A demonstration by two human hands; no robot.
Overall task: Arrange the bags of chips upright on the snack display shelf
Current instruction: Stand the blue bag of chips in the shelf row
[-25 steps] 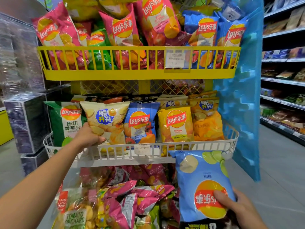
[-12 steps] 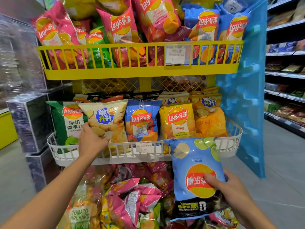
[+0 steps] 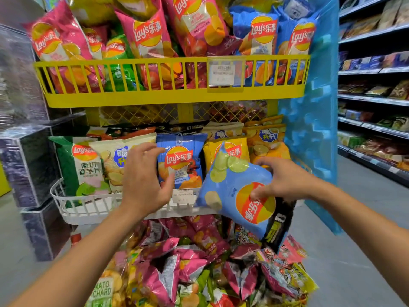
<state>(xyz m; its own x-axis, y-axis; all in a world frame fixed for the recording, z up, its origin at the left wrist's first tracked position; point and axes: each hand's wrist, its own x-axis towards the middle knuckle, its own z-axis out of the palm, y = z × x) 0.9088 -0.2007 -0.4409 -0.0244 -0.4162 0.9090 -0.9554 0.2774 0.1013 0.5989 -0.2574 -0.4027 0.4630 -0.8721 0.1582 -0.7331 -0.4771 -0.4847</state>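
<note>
While right hand point(image 3: 285, 178) grips tilted blue bag point(image 3: 234, 191) | left hand point(image 3: 143, 180) fingers spread | white basket point(image 3: 73, 209) full

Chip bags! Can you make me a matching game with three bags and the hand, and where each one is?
Things:
1. light blue bag
2. green bag
3. pink bag
4. left hand

Places:
A. yellow basket, up top
B. left end of the white basket
C. held tilted in the right hand
D. open, in front of the white basket

Pairs: 1-C, 2-B, 3-A, 4-D
</note>
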